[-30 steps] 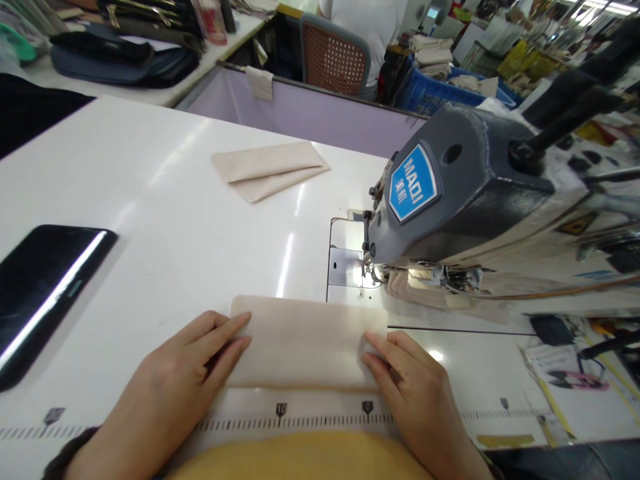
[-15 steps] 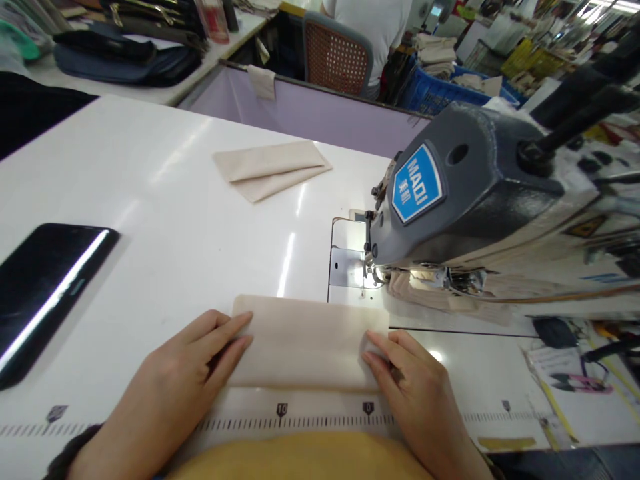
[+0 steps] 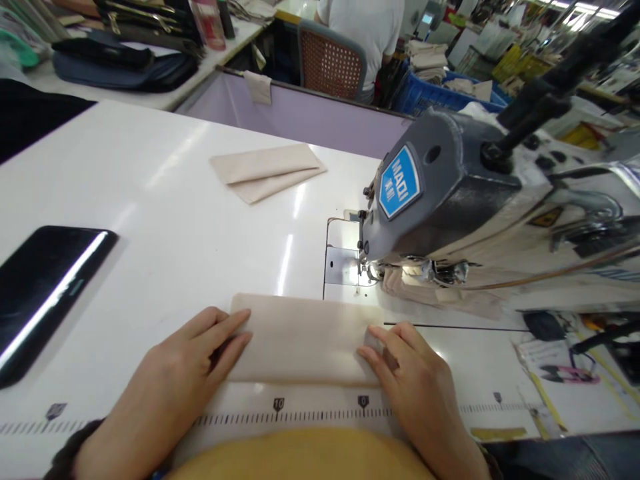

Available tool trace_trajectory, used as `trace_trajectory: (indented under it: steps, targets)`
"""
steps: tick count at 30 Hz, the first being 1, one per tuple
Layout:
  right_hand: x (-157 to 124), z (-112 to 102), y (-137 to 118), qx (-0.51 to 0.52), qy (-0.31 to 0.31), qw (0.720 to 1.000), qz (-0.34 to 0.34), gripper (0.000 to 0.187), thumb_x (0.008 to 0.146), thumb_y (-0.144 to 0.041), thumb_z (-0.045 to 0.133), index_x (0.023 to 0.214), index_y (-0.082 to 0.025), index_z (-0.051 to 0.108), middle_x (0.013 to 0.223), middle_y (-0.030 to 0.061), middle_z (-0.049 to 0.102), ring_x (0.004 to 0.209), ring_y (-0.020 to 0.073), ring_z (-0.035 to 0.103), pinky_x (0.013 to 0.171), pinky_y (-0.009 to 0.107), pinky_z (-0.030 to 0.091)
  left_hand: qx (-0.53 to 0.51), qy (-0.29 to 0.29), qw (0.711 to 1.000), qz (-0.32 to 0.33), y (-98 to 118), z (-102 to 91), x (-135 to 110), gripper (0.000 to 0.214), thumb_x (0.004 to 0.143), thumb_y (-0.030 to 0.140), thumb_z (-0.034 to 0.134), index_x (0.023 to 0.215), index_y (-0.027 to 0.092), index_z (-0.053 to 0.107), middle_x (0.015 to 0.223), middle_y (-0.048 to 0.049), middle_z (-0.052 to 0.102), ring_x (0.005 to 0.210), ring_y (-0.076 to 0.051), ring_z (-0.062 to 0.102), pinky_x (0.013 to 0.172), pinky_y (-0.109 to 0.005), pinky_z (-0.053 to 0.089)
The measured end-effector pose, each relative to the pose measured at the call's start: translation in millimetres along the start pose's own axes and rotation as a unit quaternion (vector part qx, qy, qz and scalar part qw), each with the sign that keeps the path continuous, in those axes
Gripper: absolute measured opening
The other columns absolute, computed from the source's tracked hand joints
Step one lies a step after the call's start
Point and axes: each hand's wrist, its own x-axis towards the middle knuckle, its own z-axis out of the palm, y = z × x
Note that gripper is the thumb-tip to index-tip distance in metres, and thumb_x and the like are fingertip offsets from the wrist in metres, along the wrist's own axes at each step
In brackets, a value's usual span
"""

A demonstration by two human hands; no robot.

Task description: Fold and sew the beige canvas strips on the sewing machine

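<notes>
A folded beige fabric piece (image 3: 305, 343) lies flat on the white table, its long side along the printed ruler. At its left end, my left hand (image 3: 185, 367) grips the edge between thumb and fingers. My right hand (image 3: 417, 380) pinches the right end the same way. Just beyond the fabric stands a sewing machine (image 3: 440, 187), its needle area (image 3: 367, 270) lit and apart from the cloth. Another folded beige piece (image 3: 267, 172) rests farther back on the table, touched by neither hand.
A black phone (image 3: 50, 293) lies at the left. Pink-handled thread snips (image 3: 570, 375) are at the right. Behind a lilac partition (image 3: 310, 120) a person (image 3: 365, 33) sits on a chair (image 3: 333, 63), near a blue crate (image 3: 425, 93) of fabric. More beige cloth (image 3: 440, 297) lies under the machine arm.
The view has shifted slightly. My right thumb and fingers have moved a little at the fabric's right end; my left hand keeps its hold. The fabric stays in place on the table.
</notes>
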Motion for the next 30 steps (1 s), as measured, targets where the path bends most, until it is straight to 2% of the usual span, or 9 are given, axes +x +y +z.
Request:
trace_trajectory:
  steps: [3,6,9,11,13,15,19,23,30]
  targets:
    - [3.7,-0.9,-0.4,-0.034,0.016,0.999,-0.028,0.035,0.093,-0.037,0.038,0.093,-0.012,0.064,0.082,0.0101,0.058,0.069,0.0200,0.058,0.059,0.032,0.051,0.007,-0.006,1.000,0.008,2.9,-1.2,1.0,0.040,0.092,0.046,0.032,0.106,0.020,0.059,0.089,-0.0029,0.059,0.072,-0.015,0.062,0.064,-0.026,0.051]
    - [9.8,-0.4,-0.1,-0.052,0.032,0.990,-0.129,0.029,0.092,-0.020,0.038,0.108,-0.009,0.060,0.108,0.0168,0.057,0.100,0.0265,0.055,0.080,0.041,0.051,0.023,0.006,0.999,0.024,6.7,-4.5,3.0,0.034,0.092,0.040,0.035,0.105,0.019,0.059,0.099,-0.0073,0.057,0.079,-0.018,0.061,0.068,-0.030,0.052]
    - [15.2,1.3,0.7,-0.029,-0.018,0.968,-0.247,0.039,0.087,-0.004,0.032,0.117,-0.011,0.056,0.124,0.0133,0.053,0.117,0.0243,0.046,0.093,0.042,0.045,0.043,0.031,0.992,0.115,13.7,-11.1,7.7,0.029,0.092,0.026,0.036,0.111,0.020,0.057,0.127,-0.0115,0.047,0.111,-0.025,0.051,0.087,-0.040,0.048]
    - [18.1,2.7,-1.0,-0.019,-0.056,0.960,-0.272,0.042,0.085,-0.001,0.030,0.115,-0.011,0.058,0.123,0.0121,0.055,0.114,0.0222,0.049,0.093,0.040,0.047,0.042,-0.003,0.979,0.200,20.9,-15.6,12.0,0.034,0.092,0.015,0.030,0.116,0.021,0.054,0.134,-0.0092,0.045,0.123,-0.023,0.041,0.098,-0.041,0.042]
    - [20.2,4.5,-6.4,-0.019,-0.062,0.963,-0.262,0.039,0.085,-0.003,0.031,0.108,-0.010,0.061,0.119,0.0134,0.057,0.110,0.0231,0.051,0.092,0.041,0.047,0.055,-0.053,0.967,0.242,29.7,-17.7,16.4,0.039,0.091,0.007,0.025,0.116,0.017,0.053,0.129,-0.0085,0.051,0.121,-0.017,0.044,0.100,-0.035,0.041]
    - [21.2,7.8,-15.1,-0.022,-0.053,0.969,-0.239,0.032,0.089,-0.011,0.034,0.105,-0.007,0.062,0.112,0.0155,0.059,0.104,0.0252,0.052,0.090,0.043,0.048,0.085,-0.073,0.964,0.239,39.3,-16.2,20.2,0.035,0.090,0.005,0.027,0.110,0.011,0.055,0.120,-0.0105,0.056,0.115,-0.017,0.049,0.098,-0.031,0.041]
    - [17.9,21.2,-31.1,-0.054,-0.023,0.977,-0.203,0.041,0.090,-0.034,0.045,0.120,-0.008,0.054,0.100,0.0167,0.056,0.093,0.0286,0.050,0.082,0.049,0.049,0.122,-0.075,0.972,0.187,53.8,-4.3,22.0,0.026,0.090,0.027,0.046,0.103,0.007,0.056,0.103,-0.0123,0.059,0.098,-0.025,0.053,0.089,-0.040,0.046]
    - [10.4,37.3,-30.4,-0.069,0.017,0.977,-0.203,0.047,0.090,-0.040,0.043,0.124,-0.008,0.051,0.111,0.0198,0.049,0.106,0.0337,0.044,0.091,0.056,0.039,0.117,-0.048,0.979,0.158,54.6,9.3,16.8,0.063,0.081,0.048,0.056,0.125,0.005,0.043,0.117,-0.0150,0.052,0.108,-0.030,0.046,0.097,-0.043,0.040]
    - [5.9,47.4,-21.0,-0.076,0.015,0.978,-0.194,0.047,0.091,-0.041,0.040,0.130,-0.013,0.045,0.137,0.0201,0.037,0.128,0.0368,0.027,0.095,0.060,0.031,0.144,-0.028,0.979,0.143,45.5,22.0,12.1,0.070,0.083,0.055,0.049,0.132,0.006,0.035,0.144,-0.0222,0.026,0.134,-0.033,0.023,0.104,-0.049,0.030]
